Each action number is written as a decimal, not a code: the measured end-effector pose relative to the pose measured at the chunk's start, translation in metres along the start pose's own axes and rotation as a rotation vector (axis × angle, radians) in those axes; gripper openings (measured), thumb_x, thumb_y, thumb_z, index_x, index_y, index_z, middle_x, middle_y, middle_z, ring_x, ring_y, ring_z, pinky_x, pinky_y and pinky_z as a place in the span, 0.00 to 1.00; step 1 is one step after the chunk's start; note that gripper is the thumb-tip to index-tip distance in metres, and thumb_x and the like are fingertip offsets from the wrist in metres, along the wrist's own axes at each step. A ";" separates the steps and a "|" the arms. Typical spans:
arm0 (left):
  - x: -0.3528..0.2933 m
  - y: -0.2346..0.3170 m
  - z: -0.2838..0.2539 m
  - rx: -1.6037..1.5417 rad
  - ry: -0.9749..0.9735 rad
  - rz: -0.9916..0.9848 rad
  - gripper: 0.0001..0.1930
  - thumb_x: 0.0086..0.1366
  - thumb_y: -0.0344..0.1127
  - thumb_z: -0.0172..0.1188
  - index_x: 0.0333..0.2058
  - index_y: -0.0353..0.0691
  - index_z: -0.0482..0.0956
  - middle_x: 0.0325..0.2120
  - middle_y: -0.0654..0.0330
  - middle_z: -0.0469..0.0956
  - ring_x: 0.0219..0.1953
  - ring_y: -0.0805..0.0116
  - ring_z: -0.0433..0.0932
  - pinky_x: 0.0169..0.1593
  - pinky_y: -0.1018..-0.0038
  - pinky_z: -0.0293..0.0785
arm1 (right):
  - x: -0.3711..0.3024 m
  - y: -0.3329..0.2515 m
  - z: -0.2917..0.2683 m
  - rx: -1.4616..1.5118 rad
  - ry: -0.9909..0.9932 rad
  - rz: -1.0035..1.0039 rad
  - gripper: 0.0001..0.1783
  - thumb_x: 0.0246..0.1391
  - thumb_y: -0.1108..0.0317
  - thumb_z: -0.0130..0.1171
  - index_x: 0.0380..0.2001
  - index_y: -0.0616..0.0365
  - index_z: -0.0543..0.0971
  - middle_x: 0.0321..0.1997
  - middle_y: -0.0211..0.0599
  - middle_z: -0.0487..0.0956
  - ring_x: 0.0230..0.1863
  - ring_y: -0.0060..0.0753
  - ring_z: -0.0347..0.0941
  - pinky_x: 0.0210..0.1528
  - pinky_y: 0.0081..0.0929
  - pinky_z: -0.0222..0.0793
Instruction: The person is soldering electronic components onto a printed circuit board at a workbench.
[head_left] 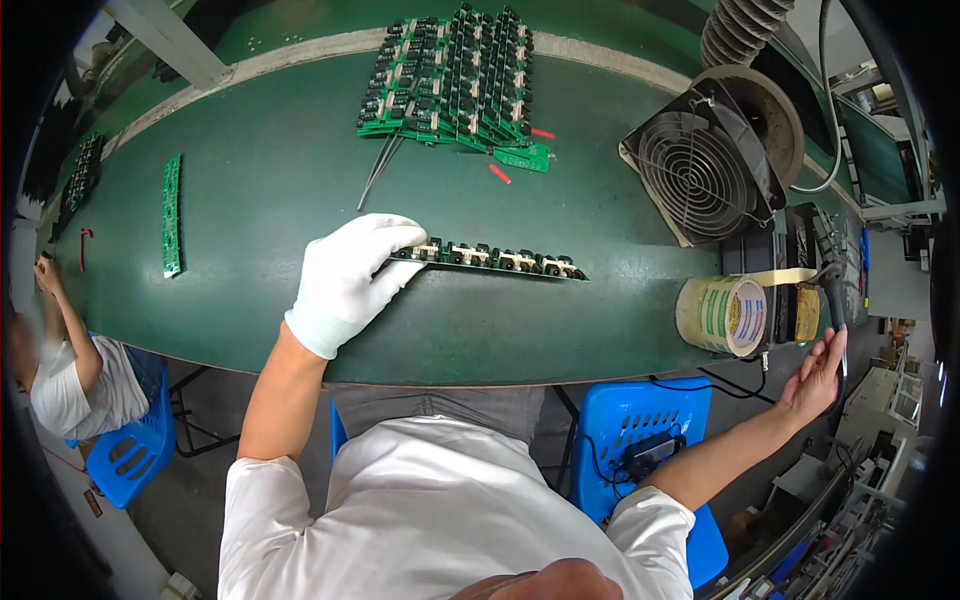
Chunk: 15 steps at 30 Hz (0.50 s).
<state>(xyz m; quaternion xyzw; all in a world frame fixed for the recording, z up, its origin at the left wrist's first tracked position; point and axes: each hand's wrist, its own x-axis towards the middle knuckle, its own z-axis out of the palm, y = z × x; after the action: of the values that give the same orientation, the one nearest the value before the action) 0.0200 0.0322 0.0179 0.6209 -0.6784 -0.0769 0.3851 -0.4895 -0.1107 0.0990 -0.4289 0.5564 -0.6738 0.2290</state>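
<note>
My left hand (pixel 350 280), in a white glove, pinches one end of a long green circuit board strip (pixel 500 260) over the table. Black and cream components line the strip, which points to the right. Out at the far right, my bare right hand (pixel 815 385) closes around the dark handle of a soldering iron (pixel 837 300). The iron's upper end is beside a metal holder (pixel 828 240). Beyond my left hand lies a pair of metal tweezers (pixel 378 172), next to a stack of similar populated boards (pixel 440 80).
A black fan (pixel 695 170) stands before a duct hose (pixel 745 35). Tape rolls (pixel 700 312) sit at the table's right edge. Another board strip (pixel 172 215) lies at left, red pieces (pixel 499 174) near the stack. A co-worker (pixel 80 385) sits far left; a blue chair (pixel 640 430) is below.
</note>
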 end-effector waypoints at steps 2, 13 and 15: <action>0.000 0.000 0.000 0.002 0.011 -0.003 0.13 0.50 0.27 0.67 0.37 0.42 0.81 0.36 0.65 0.82 0.31 0.69 0.78 0.34 0.77 0.72 | -0.006 -0.001 0.002 -0.105 0.174 -0.084 0.19 0.63 0.57 0.61 0.38 0.67 0.82 0.30 0.38 0.81 0.19 0.15 0.64 0.15 0.09 0.49; -0.007 0.001 0.003 -0.007 0.044 0.004 0.13 0.50 0.26 0.66 0.37 0.40 0.81 0.36 0.65 0.83 0.31 0.69 0.78 0.35 0.76 0.72 | -0.170 0.020 0.082 0.452 0.257 -0.307 0.13 0.66 0.64 0.50 0.50 0.57 0.74 0.24 0.34 0.74 0.20 0.20 0.67 0.23 0.12 0.58; -0.007 0.002 0.002 0.001 0.056 0.020 0.13 0.50 0.26 0.66 0.37 0.40 0.81 0.36 0.64 0.83 0.31 0.69 0.78 0.35 0.76 0.72 | -0.197 0.045 0.093 0.549 0.034 -0.191 0.20 0.65 0.69 0.54 0.59 0.57 0.69 0.32 0.39 0.78 0.28 0.19 0.72 0.25 0.13 0.67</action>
<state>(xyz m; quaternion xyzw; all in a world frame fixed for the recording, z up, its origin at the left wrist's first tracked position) 0.0167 0.0383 0.0140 0.6164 -0.6734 -0.0553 0.4044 -0.3156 -0.0200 -0.0061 -0.3898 0.3142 -0.8248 0.2628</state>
